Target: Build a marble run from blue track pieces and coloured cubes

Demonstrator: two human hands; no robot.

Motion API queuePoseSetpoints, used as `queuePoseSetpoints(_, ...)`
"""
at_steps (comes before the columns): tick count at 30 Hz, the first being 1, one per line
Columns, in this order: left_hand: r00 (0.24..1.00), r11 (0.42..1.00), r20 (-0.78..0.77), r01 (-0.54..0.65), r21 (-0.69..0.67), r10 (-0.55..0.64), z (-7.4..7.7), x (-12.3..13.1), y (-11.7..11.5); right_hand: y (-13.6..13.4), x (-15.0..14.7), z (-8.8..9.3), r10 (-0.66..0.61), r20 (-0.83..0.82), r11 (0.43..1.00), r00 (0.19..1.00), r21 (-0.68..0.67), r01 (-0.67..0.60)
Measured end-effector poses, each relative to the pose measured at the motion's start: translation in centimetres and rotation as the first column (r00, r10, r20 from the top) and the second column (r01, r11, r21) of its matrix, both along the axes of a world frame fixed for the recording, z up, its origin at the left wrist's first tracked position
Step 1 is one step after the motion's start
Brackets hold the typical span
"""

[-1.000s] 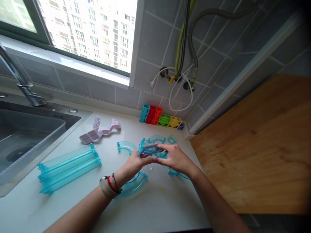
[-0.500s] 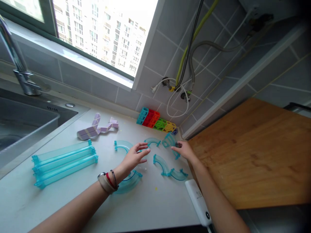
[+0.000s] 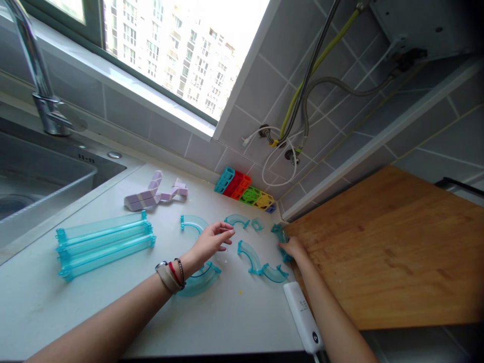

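Observation:
My left hand (image 3: 212, 242) hovers over the white counter (image 3: 242, 312) with its fingers apart and nothing in them. It sits between several clear teal curved track pieces: one (image 3: 191, 222) just behind it, one (image 3: 199, 280) under the wrist, and an S-shaped pair (image 3: 258, 263) to its right. My right hand (image 3: 294, 249) rests at the edge of the wooden board (image 3: 381, 242), its fingers closed on a small teal curved track piece (image 3: 280, 233). Two more curved bits (image 3: 236, 219) (image 3: 257, 224) lie farther back.
A stack of long straight teal tracks (image 3: 104, 244) lies at the left. A purple folding snake toy (image 3: 155, 194) and a row of coloured open cubes (image 3: 245, 191) sit near the tiled wall. The sink (image 3: 38, 181) and tap (image 3: 41, 96) are far left. A white device (image 3: 304, 317) lies by my right forearm.
My hands, which held one teal piece together, have parted. The right hand carried a curved piece right to the board's edge; the left opened and stayed near the middle.

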State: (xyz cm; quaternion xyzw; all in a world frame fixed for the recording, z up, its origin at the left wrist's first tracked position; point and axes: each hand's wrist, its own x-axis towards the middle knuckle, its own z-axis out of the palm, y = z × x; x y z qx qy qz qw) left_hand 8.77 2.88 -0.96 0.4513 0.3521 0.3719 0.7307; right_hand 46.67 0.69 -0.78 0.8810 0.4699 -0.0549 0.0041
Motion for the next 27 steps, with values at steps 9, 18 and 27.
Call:
queuePoseSetpoints(9, 1.0, 1.0, 0.002, 0.028, -0.003, -0.028, -0.1, 0.0, 0.0, -1.6, 0.9, -0.5, -0.008, 0.014, 1.0, 1.0, -0.026, 0.008)
queuePoseSetpoints(18, 0.999, 0.999, -0.011, 0.04, -0.018, -0.04, -0.3, 0.0, 0.4, -2.3, -0.1, 0.2, -0.013, 0.057, 1.0, 0.998, -0.002, 0.013)
queuePoseSetpoints(27, 0.999, 0.999, -0.014, 0.034, -0.027, -0.035, -0.7, 0.2, 0.6, -2.6, -2.3, 2.5, 0.008, 0.175, 0.994, 0.985, 0.102, -0.027)
